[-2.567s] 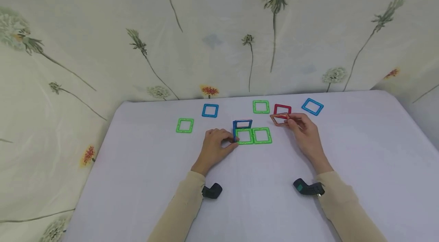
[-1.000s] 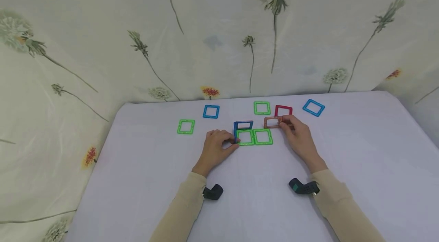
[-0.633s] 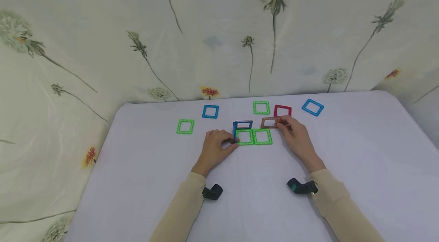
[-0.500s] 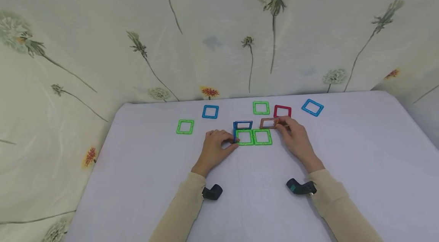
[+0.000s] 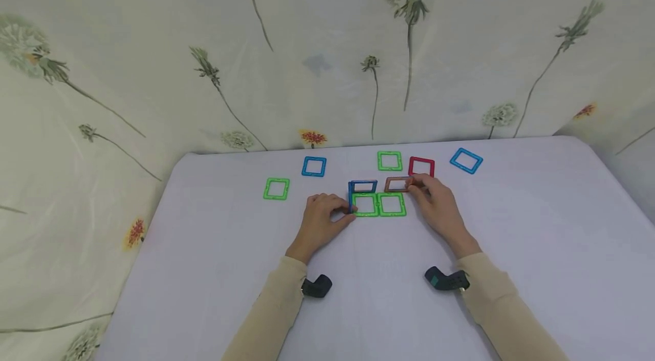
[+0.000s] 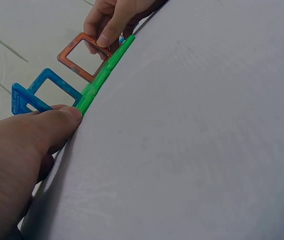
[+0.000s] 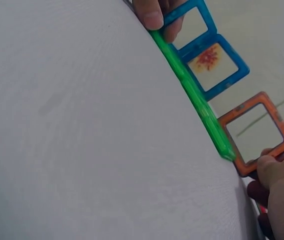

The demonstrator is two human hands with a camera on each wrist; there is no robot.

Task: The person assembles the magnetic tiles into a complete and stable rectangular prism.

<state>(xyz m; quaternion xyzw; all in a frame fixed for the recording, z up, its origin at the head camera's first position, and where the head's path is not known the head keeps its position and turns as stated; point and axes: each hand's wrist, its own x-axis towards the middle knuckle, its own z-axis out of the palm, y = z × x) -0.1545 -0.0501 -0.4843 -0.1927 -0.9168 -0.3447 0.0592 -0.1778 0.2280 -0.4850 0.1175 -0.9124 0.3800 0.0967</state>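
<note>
Two green magnetic tiles, a left one (image 5: 365, 215) and a right one (image 5: 392, 215), lie flat, side by side. Along the left one's outer and far edges stand two blue magnetic tiles, a side one (image 5: 350, 197) and a back one (image 5: 364, 182), meeting at a corner. My left hand (image 5: 322, 219) pinches the side blue tile low down, close to the green. My right hand (image 5: 437, 204) holds an orange magnetic tile (image 5: 398, 179) upright between thumb and fingers. In the right wrist view the orange tile (image 7: 272, 107) stands near the far edge of the right green tile; contact is unclear.
Loose tiles lie flat around: a green one (image 5: 276, 196) and a blue one (image 5: 314, 174) to the left, a green one (image 5: 390, 168) and a red one (image 5: 422, 158) behind, a blue one (image 5: 467, 170) far right. A patterned cloth (image 5: 317, 99) hangs behind the white table (image 5: 378, 293).
My right hand has brought the orange tile leftward from over the red tile and turned it upright behind the right green tile. My left hand has stayed at the blue tile.
</note>
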